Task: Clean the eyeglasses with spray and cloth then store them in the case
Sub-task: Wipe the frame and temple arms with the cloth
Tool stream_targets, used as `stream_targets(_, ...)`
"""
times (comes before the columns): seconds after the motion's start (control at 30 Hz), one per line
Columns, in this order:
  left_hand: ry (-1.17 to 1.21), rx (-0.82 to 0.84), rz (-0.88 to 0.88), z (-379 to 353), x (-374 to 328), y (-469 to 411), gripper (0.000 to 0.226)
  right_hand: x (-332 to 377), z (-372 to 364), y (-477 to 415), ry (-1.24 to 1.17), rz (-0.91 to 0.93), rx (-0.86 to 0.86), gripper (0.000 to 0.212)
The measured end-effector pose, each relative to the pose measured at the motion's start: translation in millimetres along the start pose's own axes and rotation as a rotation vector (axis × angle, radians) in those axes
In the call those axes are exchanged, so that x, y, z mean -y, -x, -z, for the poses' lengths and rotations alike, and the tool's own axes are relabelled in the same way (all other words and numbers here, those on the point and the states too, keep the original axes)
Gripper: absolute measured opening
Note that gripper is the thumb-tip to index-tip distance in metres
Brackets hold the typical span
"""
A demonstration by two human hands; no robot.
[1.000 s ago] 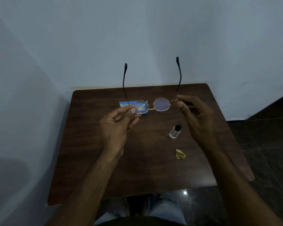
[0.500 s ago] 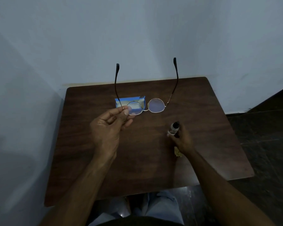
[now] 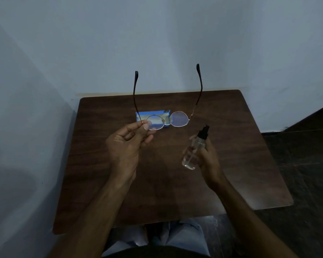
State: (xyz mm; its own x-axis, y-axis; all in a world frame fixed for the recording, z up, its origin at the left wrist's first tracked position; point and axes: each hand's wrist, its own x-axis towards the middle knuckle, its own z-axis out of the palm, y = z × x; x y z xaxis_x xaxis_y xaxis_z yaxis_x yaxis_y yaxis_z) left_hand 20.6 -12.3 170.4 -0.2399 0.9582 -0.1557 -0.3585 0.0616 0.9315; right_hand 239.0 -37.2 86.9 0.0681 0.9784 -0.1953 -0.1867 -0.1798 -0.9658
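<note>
Head view, glasses: You hold the eyeglasses [image 3: 178, 119] up over the far half of the table [image 3: 157, 187]. The temples are unfolded and point away from you toward the wall [image 3: 157, 34].
Head view, left hand: Your left hand [image 3: 127, 144] pinches the outer end of one lens rim, by the hinge, between thumb and forefinger. The other fingers curl loosely beneath, with the palm turned toward you.
Glasses relative to that hand: The frame runs out to the right from your pinch. The second lens hangs free with nothing touching it.
Head view, right hand: Your right hand [image 3: 208, 159] is wrapped round the spray bottle [image 3: 194, 151] and carries it tilted above the tabletop. The cap leans up toward the free lens, near it but apart.
Bottle: It is a clear, smooth cylinder with a rounded base and a black pump cap.
Glasses, make: They have thin gold-coloured wire rims and roundish clear lenses. The temples are slender and dark, ending in darker, slightly curved tips.
Case: The blue, boxy case [image 3: 151, 114] lies on the table behind the glasses and shows partly through the pinched lens. You cannot tell whether it is open.
Table: It is dark brown with a wood grain, a smooth top and rounded corners.
Surroundings: Pale blue-grey walls meet in a corner. There is dark floor [image 3: 306, 164] on the right and light trousers [image 3: 181, 237] at the near edge.
</note>
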Motion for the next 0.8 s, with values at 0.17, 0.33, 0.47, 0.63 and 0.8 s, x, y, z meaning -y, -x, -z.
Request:
stream_targets(0.17, 0.010, 0.003, -0.011, -0.4, -1.1, -1.3, 0.019, 53.4, -38.1, 27.4, -0.208, -0.052, 0.214, 0.036)
stream_targets(0.33, 0.000, 0.001, -0.025, 5.0, -4.9, -3.1, 0.022, 82.3, -62.7, 38.1, -0.054, 0.008, 0.206, 0.036)
stream_targets(0.47, 0.001, -0.011, -0.039, 12.2, -7.6, -3.7, 0.020, 102.6, -78.4, 39.8, 0.534, 0.272, 0.115, 0.051)
stream_targets(0.63, -0.039, -0.003, -0.067, 22.3, -9.5, -4.6, 0.020, 112.8, -98.4, 28.7, 1.073, 0.369, 0.153, 0.078)
stream_targets(0.8, -0.092, -0.003, -0.097, 30.3, -9.3, -6.9, 0.023, 106.6, -112.9, 21.4, 1.184, 0.372, 0.145, 0.062)
